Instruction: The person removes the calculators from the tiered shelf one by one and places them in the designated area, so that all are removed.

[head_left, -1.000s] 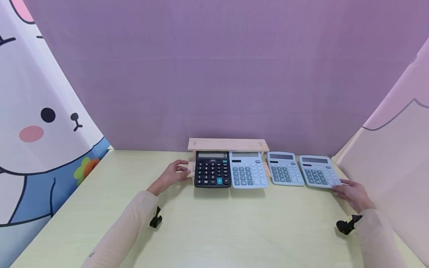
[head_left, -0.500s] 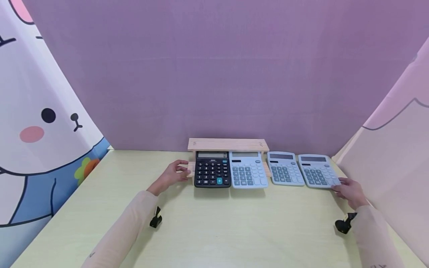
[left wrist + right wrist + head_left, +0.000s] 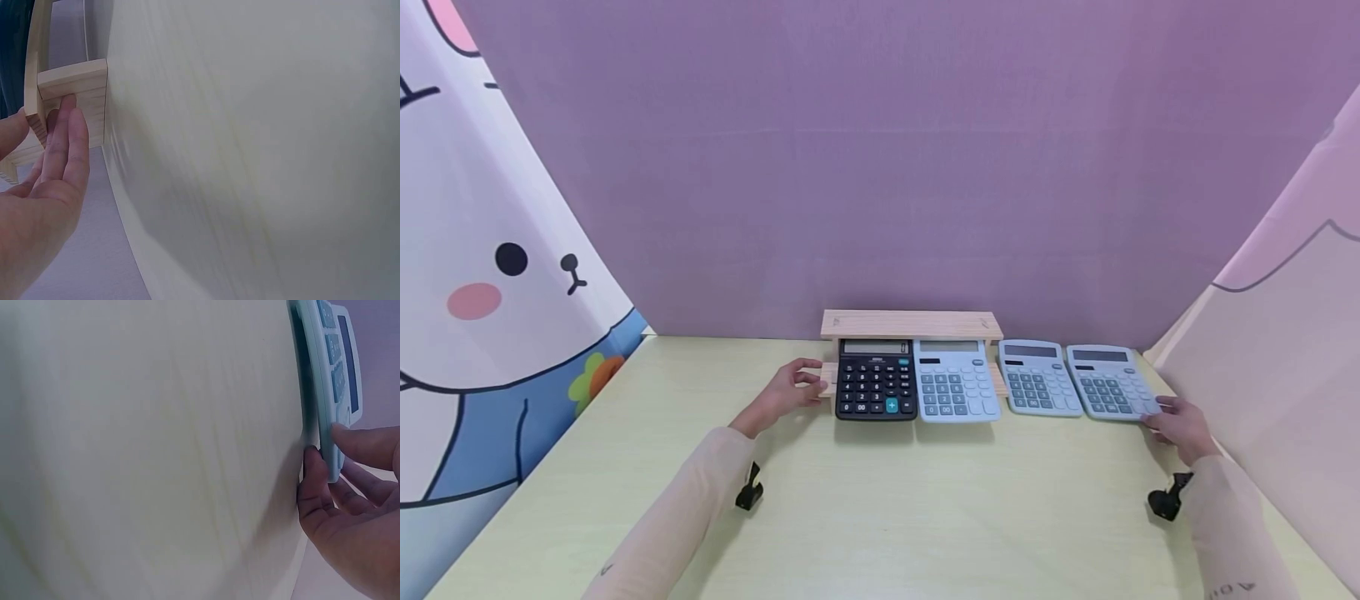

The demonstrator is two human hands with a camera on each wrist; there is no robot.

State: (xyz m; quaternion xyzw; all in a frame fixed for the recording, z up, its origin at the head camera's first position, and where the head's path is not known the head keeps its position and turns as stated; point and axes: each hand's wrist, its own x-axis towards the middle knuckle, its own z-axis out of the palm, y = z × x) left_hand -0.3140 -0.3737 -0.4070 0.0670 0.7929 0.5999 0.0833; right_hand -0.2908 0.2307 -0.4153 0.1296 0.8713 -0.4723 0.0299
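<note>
My left hand (image 3: 784,393) holds the left end of a small wooden stand (image 3: 912,323); in the left wrist view the thumb lies on one side of a board (image 3: 35,94) and the fingers on the other. A black calculator (image 3: 867,383) and a light blue calculator (image 3: 977,383) lean side by side on this stand. To the right, another light blue calculator (image 3: 1051,387) lies on the table. Beyond it, my right hand (image 3: 1183,427) pinches the lower right corner of the rightmost light blue calculator (image 3: 1112,387), thumb on top and fingers beneath, as the right wrist view shows.
The pale yellow-green table (image 3: 925,517) carries all of these. A purple cloth backdrop (image 3: 910,167) rises just behind the stand. Printed cartoon cloth (image 3: 512,333) hangs at the left, and a pale cloth (image 3: 1285,375) closes the right side near my right arm.
My right hand and the rightmost calculator have shifted slightly left and back, closer to the neighbouring calculator. The left hand and the stand have stayed in place.
</note>
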